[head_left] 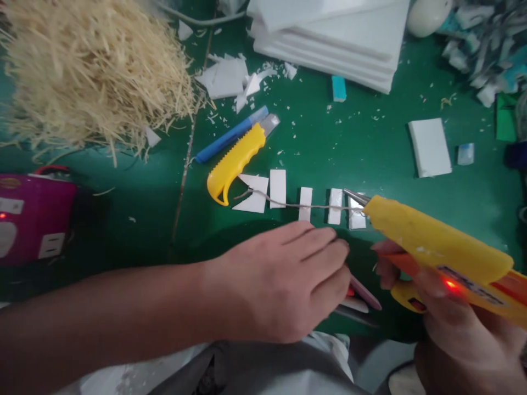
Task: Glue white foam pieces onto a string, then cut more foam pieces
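Observation:
My right hand (448, 312) is wrapped round a yellow and orange hot glue gun (440, 236) with a red light glowing. The gun's metal nozzle touches or hovers over the rightmost of several small white foam pieces (335, 214); which, I cannot tell. A thin grey string (294, 205) runs across these pieces to a notched white piece (257, 200) at the left. Just below the row, my left hand (284, 280) is palm down with its fingers curled together; whatever lies under them is hidden. A yellow utility knife (236, 162) and a blue pen (233, 134) lie beyond.
Pale shredded straw (90, 71) is heaped upper left, above a magenta power box (37, 214). White foam sheets (329, 44) are stacked at the back. A white block (430, 147) lies to the right. Foam scraps dot the green table (304, 137). Pink and grey sticks (366, 293) lie between my hands.

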`<state>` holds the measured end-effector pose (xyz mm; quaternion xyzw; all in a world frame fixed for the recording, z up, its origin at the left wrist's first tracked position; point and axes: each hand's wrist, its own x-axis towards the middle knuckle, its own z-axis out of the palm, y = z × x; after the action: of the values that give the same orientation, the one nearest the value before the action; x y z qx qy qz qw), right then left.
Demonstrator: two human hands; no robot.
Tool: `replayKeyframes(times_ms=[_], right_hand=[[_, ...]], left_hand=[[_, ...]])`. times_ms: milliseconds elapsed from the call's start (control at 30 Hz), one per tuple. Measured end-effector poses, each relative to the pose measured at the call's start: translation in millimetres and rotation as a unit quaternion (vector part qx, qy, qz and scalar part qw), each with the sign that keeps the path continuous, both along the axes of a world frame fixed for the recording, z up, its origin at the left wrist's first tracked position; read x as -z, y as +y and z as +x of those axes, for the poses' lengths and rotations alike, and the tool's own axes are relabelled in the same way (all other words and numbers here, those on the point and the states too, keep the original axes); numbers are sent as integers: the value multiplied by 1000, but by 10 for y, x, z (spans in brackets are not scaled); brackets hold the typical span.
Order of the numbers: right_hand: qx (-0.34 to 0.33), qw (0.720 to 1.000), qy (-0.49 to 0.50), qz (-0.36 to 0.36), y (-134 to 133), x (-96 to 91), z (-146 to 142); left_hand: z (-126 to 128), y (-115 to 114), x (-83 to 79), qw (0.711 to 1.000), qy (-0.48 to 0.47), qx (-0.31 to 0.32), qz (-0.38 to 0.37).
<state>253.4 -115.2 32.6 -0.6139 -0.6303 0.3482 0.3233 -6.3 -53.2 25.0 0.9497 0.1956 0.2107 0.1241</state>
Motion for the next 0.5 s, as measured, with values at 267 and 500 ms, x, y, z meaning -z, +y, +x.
replayKeyframes(times_ms=[267,500], right_hand=[[7,995,98,14,160,25,3],[17,993,115,17,170,-2,-39]], left_hand=[[296,-249,170,997,59,19,46],[308,-273,162,997,38,51,45]])
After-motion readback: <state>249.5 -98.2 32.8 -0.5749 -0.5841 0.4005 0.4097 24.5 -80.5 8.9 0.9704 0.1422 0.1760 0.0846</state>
